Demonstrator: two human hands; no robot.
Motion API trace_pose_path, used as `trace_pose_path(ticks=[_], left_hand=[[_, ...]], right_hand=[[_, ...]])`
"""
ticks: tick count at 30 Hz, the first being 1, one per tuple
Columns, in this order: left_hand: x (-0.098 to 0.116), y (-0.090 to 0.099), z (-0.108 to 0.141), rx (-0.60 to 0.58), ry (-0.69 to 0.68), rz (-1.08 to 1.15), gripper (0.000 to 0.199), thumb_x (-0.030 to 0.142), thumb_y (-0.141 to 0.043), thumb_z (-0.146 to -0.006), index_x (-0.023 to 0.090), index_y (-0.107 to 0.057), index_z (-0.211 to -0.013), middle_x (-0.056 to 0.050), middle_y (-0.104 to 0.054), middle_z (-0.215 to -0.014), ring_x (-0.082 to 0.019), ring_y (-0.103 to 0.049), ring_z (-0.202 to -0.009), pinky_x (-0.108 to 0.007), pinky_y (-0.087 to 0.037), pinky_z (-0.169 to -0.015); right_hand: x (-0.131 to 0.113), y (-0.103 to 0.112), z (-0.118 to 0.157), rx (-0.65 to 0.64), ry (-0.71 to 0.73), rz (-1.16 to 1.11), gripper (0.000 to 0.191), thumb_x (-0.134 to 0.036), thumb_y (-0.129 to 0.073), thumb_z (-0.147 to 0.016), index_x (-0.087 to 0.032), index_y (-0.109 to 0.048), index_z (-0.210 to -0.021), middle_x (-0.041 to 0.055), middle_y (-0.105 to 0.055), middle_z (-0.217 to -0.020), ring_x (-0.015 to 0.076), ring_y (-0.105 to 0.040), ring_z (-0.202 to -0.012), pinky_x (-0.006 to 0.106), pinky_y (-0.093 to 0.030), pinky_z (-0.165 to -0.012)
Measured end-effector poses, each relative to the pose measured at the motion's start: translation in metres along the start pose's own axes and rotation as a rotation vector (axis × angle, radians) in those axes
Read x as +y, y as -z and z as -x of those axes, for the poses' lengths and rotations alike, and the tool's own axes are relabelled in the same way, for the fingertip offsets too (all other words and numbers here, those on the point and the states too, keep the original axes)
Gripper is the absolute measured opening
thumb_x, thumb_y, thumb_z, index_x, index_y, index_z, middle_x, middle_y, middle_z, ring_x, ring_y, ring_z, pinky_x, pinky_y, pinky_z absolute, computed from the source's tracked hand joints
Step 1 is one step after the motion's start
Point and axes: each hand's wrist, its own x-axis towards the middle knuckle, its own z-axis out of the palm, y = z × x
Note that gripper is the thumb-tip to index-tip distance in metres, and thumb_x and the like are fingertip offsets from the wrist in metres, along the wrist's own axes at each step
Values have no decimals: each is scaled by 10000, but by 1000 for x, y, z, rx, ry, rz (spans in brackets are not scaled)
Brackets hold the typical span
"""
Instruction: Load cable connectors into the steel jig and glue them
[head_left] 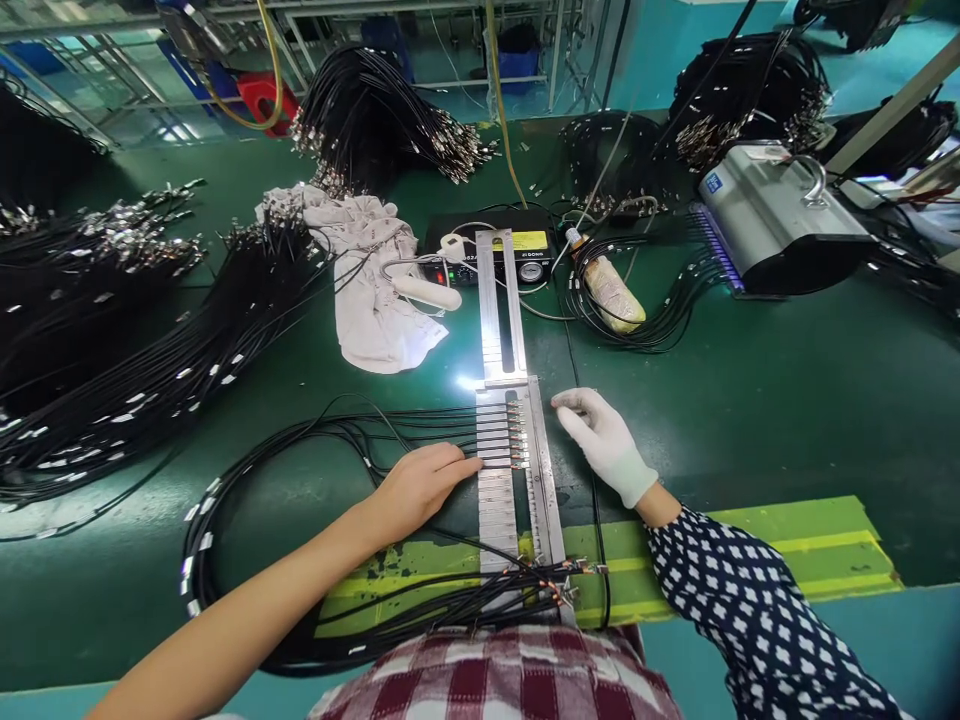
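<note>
My bare left hand [424, 485] lies at the left edge of a slotted metal fixture [495, 510], its thumb and finger pinched on a black cable [499, 466]. Several more black cables [495, 432] lie side by side across the fixture, their stripped metal ends [517, 430] in a row along its right part. Just right of the fixture's rail, my right hand [604, 445] in a white glove is apart from it, thumb and forefinger curled close together; anything between the tips is too small to make out. A bright light shines at the fixture's upper left.
Loose cables with bared ends [562, 585] cross the fixture's near end. Beyond it stand a black control box [529, 265], a wrapped bottle [615, 295] and a grey lamp unit [787, 220] with purple light. A white cloth [375, 310] and large cable bundles [247, 290] lie left.
</note>
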Motion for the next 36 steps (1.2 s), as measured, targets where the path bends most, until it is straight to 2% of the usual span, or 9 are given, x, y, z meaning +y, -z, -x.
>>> trace_pose_path(ticks=[9,11,15,18,21,27,31,36], left_hand=[[2,-10,-2,38,21,36,264,151,-407,-1011,166,-578,-1211,-57,-662,-874,-161,-590,-773,-278,-500,-717],[4,-11,-1,58,0,-21,253,141,-424,-1002,163,-594,-1187,-63,-660,-891,-167,-586,-786,-283,-490,-724],[13,-11,6,121,30,-195,317,80,-440,-963,196,-645,-1174,-101,-634,-1042,-216,-569,-964,-359,-442,-852],[19,-10,14,82,86,-252,388,59,-433,-950,212,-626,-1250,-93,-615,-996,-220,-541,-940,-374,-401,-844],[23,-9,17,29,60,-278,408,53,-419,-950,172,-576,-1307,-88,-616,-958,-216,-533,-905,-383,-377,-844],[30,-14,-9,38,27,-200,309,110,-420,-988,146,-546,-1267,-67,-631,-933,-201,-530,-879,-384,-357,-846],[35,-22,-25,73,92,-113,316,110,-401,-999,172,-540,-1275,-57,-620,-932,-187,-522,-864,-360,-353,-820],[35,-28,-30,92,143,-29,315,95,-408,-992,179,-575,-1246,-52,-591,-918,-185,-497,-862,-345,-352,-805]], right_hand=[[-1,-2,-1,-3,24,-10,184,-344,-544,-935,-208,-656,-988,65,-652,-1033,211,-633,-980,375,-521,-900],[-1,-2,-1,-4,26,-5,178,-340,-547,-932,-209,-656,-983,65,-652,-1031,214,-632,-977,384,-520,-905],[-1,-1,-1,-8,28,11,169,-330,-546,-932,-212,-658,-978,65,-653,-1032,217,-632,-975,386,-521,-893],[-1,-2,-1,-12,32,25,166,-318,-542,-933,-212,-661,-978,63,-654,-1030,216,-631,-970,378,-521,-882],[-1,-4,-2,-5,49,45,162,-316,-540,-933,-216,-664,-965,60,-654,-1015,217,-627,-957,381,-518,-880],[-1,-4,-1,-6,59,71,159,-314,-534,-935,-222,-660,-964,54,-646,-1006,211,-625,-935,377,-519,-868],[-3,-3,0,-15,70,93,162,-308,-528,-937,-218,-658,-971,58,-645,-1014,211,-626,-936,375,-519,-863],[-4,-3,0,-15,71,120,166,-305,-524,-939,-216,-661,-972,56,-647,-1007,207,-629,-924,369,-513,-843]])
